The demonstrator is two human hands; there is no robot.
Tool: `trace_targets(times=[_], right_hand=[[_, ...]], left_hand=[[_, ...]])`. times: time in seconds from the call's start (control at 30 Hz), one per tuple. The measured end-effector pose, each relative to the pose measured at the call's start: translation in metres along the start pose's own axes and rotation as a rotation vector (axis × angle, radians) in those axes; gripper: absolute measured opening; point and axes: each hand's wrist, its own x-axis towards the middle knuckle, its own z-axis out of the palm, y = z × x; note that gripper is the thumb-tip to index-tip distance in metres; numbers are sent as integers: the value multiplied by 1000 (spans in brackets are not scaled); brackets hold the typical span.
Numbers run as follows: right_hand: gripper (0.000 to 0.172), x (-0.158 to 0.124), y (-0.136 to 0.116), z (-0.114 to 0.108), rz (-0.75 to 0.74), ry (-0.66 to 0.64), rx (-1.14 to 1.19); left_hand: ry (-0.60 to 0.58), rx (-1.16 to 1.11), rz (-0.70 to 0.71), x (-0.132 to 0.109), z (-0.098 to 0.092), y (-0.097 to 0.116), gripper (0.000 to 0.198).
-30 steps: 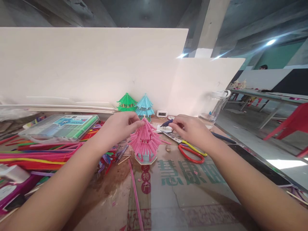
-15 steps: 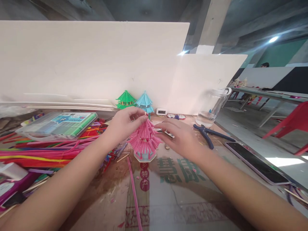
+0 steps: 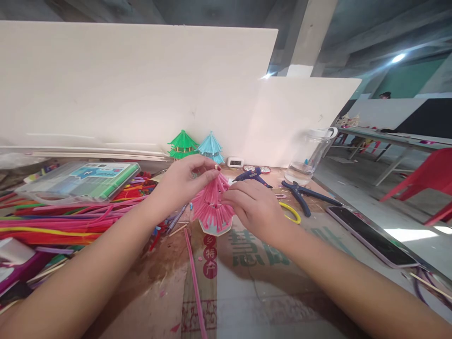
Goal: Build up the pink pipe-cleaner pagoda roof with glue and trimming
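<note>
A pink tiered pagoda model (image 3: 212, 214) with a pale base stands upright on the table between my hands. My left hand (image 3: 189, 181) pinches its pointed top between thumb and fingers. At its right side, my right hand (image 3: 252, 205) has its fingers pressed together against the pink strips; whatever lies between the fingertips is hidden. Behind the pink model are a green pagoda (image 3: 182, 143) and a light blue one (image 3: 211, 147). A pink strip (image 3: 194, 282) lies in front of it on the table.
Pipe cleaners (image 3: 63, 219) and a plastic case (image 3: 84, 181) lie at left. On the right are a blue glue gun (image 3: 253, 175), yellow-handled scissors (image 3: 292, 214), pliers (image 3: 300, 193), a glass jug (image 3: 303, 165) and a phone (image 3: 370, 235).
My right hand's fingers have closed in on the pink model's side. The dark-and-silver tool beside those fingers no longer shows; the blue glue gun and yellow handle are now visible. The view has shifted slightly.
</note>
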Motion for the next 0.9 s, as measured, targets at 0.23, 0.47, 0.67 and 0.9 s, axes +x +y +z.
trace_targets(times=[0.23,0.47,0.67,0.9], right_hand=[[25,11,14,-21,271,6,107],[32,3,44,-26,573,-49,-14],[24,-21,79,9,668,-327,-100],[26,-59,97,42,641,-498,35]], left_hand=[[-12,-61,-30,2,1,-3,23],[-31,-109,-110,4,3,-5,32],[-36,-117,-144,1,10,-6,39],[-53,-106,-152,3,0,-14,40]])
